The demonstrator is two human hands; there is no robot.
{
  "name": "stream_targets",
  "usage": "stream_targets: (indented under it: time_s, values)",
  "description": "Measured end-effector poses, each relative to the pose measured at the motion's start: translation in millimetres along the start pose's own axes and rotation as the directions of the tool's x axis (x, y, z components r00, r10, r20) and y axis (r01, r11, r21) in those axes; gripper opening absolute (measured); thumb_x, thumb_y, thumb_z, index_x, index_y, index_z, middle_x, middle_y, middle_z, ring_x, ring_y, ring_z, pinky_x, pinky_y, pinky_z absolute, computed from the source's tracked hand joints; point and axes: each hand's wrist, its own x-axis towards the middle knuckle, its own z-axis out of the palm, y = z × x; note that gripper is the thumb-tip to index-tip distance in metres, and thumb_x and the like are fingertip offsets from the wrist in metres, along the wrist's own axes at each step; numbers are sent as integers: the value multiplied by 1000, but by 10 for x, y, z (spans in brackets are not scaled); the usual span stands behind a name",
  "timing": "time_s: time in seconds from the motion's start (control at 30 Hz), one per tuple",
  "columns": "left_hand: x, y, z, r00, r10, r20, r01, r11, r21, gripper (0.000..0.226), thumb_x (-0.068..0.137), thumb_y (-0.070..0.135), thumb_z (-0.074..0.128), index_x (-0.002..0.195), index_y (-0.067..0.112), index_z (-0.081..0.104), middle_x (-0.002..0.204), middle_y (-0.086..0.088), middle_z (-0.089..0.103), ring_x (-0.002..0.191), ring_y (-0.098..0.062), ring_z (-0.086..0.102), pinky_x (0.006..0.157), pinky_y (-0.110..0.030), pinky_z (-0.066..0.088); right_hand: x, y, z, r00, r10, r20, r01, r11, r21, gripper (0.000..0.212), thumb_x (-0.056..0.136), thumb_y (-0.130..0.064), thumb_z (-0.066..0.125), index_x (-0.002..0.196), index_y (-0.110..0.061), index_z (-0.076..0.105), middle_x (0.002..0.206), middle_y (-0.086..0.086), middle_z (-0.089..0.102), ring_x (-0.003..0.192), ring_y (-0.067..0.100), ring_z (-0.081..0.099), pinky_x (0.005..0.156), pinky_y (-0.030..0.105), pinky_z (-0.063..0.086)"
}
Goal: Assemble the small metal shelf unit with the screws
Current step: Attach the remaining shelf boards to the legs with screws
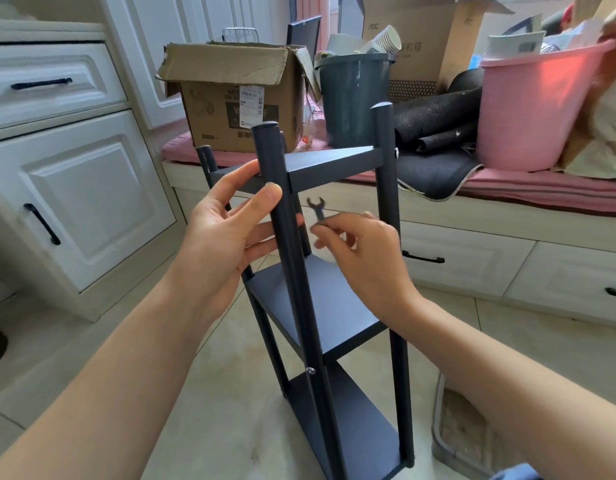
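**Three tiers up, wrench at the ready**

Three flat dark-metal panels sit between four round posts: the shelf unit [320, 299] stands upright on the tiled floor, directly between both hands. The left hand [227, 230] wraps loosely round the nearest post [282, 209], thumb in front and fingers behind, likely steadying the frame. Just right of that post, the right hand [362, 251] pinches a small flat wrench [317, 211] by its handle, forked end up, probably bound for a screw under the top tier. One shiny screw head [311, 371] shows lower on the near post. Beyond the hands, a creased cardboard box [237, 95], a smooth grey bucket [353, 98] and a pink tub [538, 105] rest on a cushioned bench.
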Motion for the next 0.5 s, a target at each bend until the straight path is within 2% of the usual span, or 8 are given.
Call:
stream_targets:
  time_s: [0.13, 0.2, 0.27, 0.37, 0.4, 0.5]
  values:
    - [-4, -14, 36, 999, 22, -41, -21, 999, 27, 45, 78, 38, 70, 121, 42, 56, 98, 2, 78, 93, -26, 76, 70, -29, 61, -47, 180, -325, 991, -5, -135, -2, 998, -56, 17, 98, -18, 60, 84, -15, 70, 78, -17, 57, 81, 12, 49, 70, 21, 37]
    - [-21, -28, 69, 996, 48, -70, -44, 997, 58, 42, 81, 41, 69, 120, 45, 54, 97, 3, 78, 91, -24, 76, 71, -28, 61, -38, 259, -464, 974, 75, -216, -75, 997, 6, 21, 99, -17, 57, 80, -14, 66, 83, -13, 51, 80, 10, 47, 70, 18, 35]
    - [-47, -57, 111, 991, 80, -104, -71, 993, 96, 34, 91, 38, 65, 120, 46, 52, 97, 5, 78, 90, -21, 76, 71, -29, 62, -32, 332, -542, 949, 196, -248, -184, 980, 72, 24, 101, -20, 52, 80, -19, 65, 92, -3, 53, 81, 6, 50, 75, 18, 39]
    - [-91, -106, 179, 987, 103, -124, -88, 989, 122, 37, 99, 32, 59, 132, 37, 42, 100, 3, 77, 88, -21, 76, 71, -30, 62, -33, 404, -536, 894, 421, -153, -382, 895, 232, 30, 104, -23, 44, 78, -18, 57, 96, 16, 65, 90, 25, 61, 88, 49, 51]
    - [-106, -112, 195, 984, 117, -131, -100, 986, 131, 37, 100, 32, 58, 132, 35, 38, 100, 3, 77, 87, -21, 76, 69, -28, 61, -30, 400, -523, 874, 475, -99, -427, 849, 311, 30, 105, -25, 42, 78, -18, 53, 96, 16, 69, 93, 30, 64, 91, 53, 51]
    - [-139, -113, 210, 960, 231, -161, -191, 954, 229, 28, 101, 29, 56, 117, 33, 34, 96, 0, 77, 80, -22, 76, 69, -26, 60, 0, 371, -472, 826, 559, 67, -515, 702, 492, 30, 107, -33, 34, 83, -21, 48, 96, 5, 77, 94, 23, 72, 88, 47, 51]
